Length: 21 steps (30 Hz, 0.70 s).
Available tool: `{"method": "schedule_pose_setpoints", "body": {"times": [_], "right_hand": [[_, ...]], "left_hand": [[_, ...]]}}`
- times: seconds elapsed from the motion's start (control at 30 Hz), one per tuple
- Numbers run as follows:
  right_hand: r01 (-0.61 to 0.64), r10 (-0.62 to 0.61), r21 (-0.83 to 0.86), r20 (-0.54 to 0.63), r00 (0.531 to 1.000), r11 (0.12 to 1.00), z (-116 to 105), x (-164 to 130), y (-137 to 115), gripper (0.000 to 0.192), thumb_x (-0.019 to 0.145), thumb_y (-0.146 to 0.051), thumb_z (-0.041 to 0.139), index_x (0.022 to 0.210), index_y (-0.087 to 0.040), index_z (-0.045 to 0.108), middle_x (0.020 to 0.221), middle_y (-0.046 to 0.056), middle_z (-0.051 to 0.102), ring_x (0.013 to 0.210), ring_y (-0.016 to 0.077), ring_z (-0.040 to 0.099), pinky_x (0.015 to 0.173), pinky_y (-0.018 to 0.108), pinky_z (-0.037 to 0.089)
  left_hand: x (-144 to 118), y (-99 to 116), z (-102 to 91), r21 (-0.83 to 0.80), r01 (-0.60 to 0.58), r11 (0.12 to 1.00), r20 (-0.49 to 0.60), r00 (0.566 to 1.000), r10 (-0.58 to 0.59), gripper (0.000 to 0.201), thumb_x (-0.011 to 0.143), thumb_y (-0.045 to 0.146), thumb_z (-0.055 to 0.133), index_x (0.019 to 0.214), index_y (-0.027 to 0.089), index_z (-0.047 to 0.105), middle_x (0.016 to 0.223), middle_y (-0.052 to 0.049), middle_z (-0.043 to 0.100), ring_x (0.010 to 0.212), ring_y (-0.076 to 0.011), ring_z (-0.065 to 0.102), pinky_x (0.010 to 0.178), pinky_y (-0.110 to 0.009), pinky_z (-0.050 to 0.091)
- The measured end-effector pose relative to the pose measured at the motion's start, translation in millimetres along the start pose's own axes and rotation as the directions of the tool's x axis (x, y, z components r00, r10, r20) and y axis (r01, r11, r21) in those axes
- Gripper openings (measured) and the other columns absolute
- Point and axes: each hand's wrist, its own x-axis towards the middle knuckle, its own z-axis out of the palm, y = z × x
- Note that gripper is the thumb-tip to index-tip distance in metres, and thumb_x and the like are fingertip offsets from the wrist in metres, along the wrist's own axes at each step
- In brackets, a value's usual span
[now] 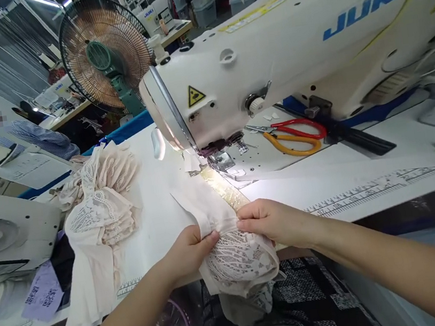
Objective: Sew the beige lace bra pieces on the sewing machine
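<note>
A cream lace bra [241,259] is stretched between my two hands at the table's front edge. My left hand [192,247] pinches its fabric on the left, thumb on top. On the right, my right hand [270,220] pinches the same piece between thumb and fingers. The plain wing of the bra runs from my hands up towards the lit needle area of the white sewing machine [205,78]. Its lace cup hangs over the edge above my lap. Whether the far end lies under the presser foot I cannot tell.
A pile of cream lace bras [103,217] lies on the left of the white table [159,209]. Scissors with red and orange handles [294,136] rest beside the needle area. Behind stands a fan [105,54]; a person in a striped sleeve [41,136] is at far left.
</note>
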Motion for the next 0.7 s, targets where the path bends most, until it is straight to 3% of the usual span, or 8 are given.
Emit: {"method": "schedule_pose_setpoints", "body": {"times": [0.2, 0.3, 0.4, 0.53, 0.63, 0.7], "right_hand": [[0.013, -0.011, -0.130, 0.018, 1.000, 0.991, 3.9, 5.3, 5.4, 0.024, 0.073, -0.037, 0.046, 0.057, -0.021, 0.038, 0.048, -0.008, 0.029, 0.042, 0.0083, 0.032, 0.040, 0.022, 0.030], [0.061, -0.073, -0.222, -0.049, 0.996, 0.973, 5.8, 4.6, 2.0, 0.024, 0.073, -0.035, 0.046, 0.055, -0.021, 0.038, 0.048, -0.007, 0.031, 0.043, 0.0092, 0.033, 0.043, 0.023, 0.029], [0.117, -0.198, -0.368, -0.191, 0.961, 0.922, 8.2, -4.3, -2.5, 0.026, 0.072, -0.032, 0.044, 0.051, -0.021, 0.035, 0.051, -0.005, 0.036, 0.051, 0.0116, 0.038, 0.050, 0.025, 0.030], [0.092, -0.312, -0.533, -0.340, 0.887, 0.841, 10.8, -26.5, 0.0, 0.027, 0.076, -0.035, 0.038, 0.053, -0.022, 0.039, 0.052, -0.001, 0.042, 0.055, 0.0164, 0.042, 0.053, 0.029, 0.030], [0.083, -0.374, -0.609, -0.368, 0.851, 0.789, 8.4, -48.3, 5.0, 0.028, 0.079, -0.039, 0.038, 0.060, -0.022, 0.051, 0.058, 0.003, 0.056, 0.058, 0.0200, 0.051, 0.055, 0.031, 0.036], [0.090, -0.407, -0.616, -0.398, 0.822, 0.783, 2.8, -65.4, 13.2, 0.032, 0.082, -0.044, 0.038, 0.077, -0.022, 0.061, 0.078, 0.007, 0.067, 0.073, 0.0238, 0.060, 0.063, 0.033, 0.044]], "left_hand": [[2.9, 10.2, 1.8, 0.139, -0.019, 0.990, 0.022, 1.000, 0.016, 0.035, 0.074, 0.043, 0.063, 0.057, 0.014, 0.063, 0.055, -0.002, 0.056, 0.051, -0.0135, 0.047, 0.050, -0.023, 0.038], [1.1, 14.4, 9.3, 0.135, -0.020, 0.991, -0.041, 0.999, 0.026, 0.035, 0.073, 0.043, 0.064, 0.055, 0.013, 0.061, 0.053, -0.001, 0.055, 0.050, -0.0127, 0.046, 0.049, -0.023, 0.037], [-4.3, 12.6, 25.8, -0.125, -0.008, 0.992, -0.126, 0.992, -0.007, 0.032, 0.068, 0.043, 0.069, 0.063, 0.012, 0.065, 0.057, -0.003, 0.060, 0.055, -0.0158, 0.054, 0.055, -0.025, 0.042], [-10.0, 4.5, 52.7, -0.487, 0.049, 0.872, -0.128, 0.984, -0.127, 0.030, 0.064, 0.038, 0.074, 0.070, 0.010, 0.065, 0.060, -0.006, 0.063, 0.059, -0.0181, 0.059, 0.061, -0.028, 0.047], [-8.4, 2.1, 62.4, -0.588, 0.135, 0.798, -0.072, 0.973, -0.218, 0.021, 0.066, 0.026, 0.073, 0.072, 0.008, 0.063, 0.060, -0.007, 0.063, 0.059, -0.0171, 0.060, 0.062, -0.028, 0.049], [-5.5, 2.0, 61.0, -0.598, 0.203, 0.775, -0.032, 0.960, -0.277, 0.015, 0.068, 0.020, 0.070, 0.072, 0.008, 0.063, 0.061, -0.007, 0.063, 0.059, -0.0169, 0.061, 0.062, -0.030, 0.050]]}}
